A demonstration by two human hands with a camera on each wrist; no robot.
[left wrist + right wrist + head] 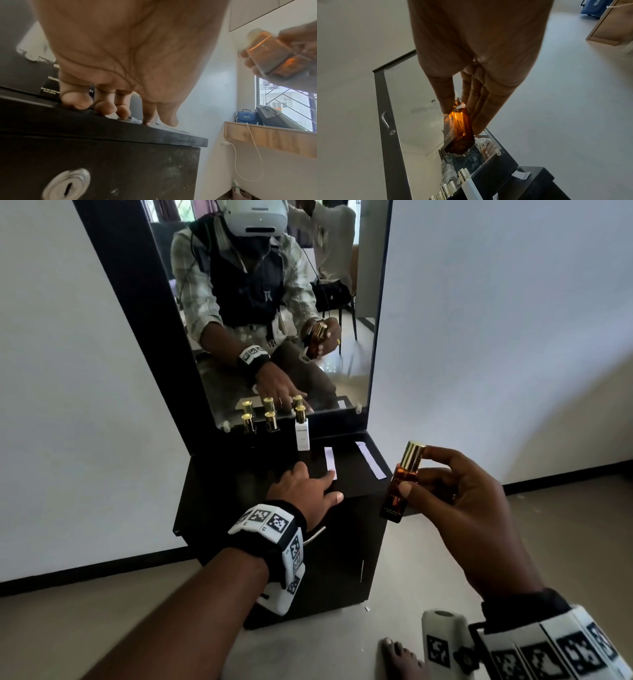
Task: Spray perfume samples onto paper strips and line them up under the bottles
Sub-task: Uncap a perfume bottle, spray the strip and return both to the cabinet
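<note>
My left hand (329,486) lies on the black cabinet top (226,477), fingers spread, with the index fingertip on the near end of a white paper strip (329,458). A second strip (370,459) lies to its right, slanted. My right hand (416,474) grips an amber perfume bottle (397,491) with a gold cap in the air off the cabinet's right edge. The left wrist view shows the left fingertips (104,108) down on the top, and the amber bottle (271,54) up at the right. The right wrist view has thumb and fingers round the bottle (457,129).
A white bottle (302,434) and two dark gold-capped bottles (247,422) (271,421) stand at the foot of the mirror (342,302). The cabinet front has a metal handle (315,534) and a lock (67,185). My bare foot (400,659) is on the floor.
</note>
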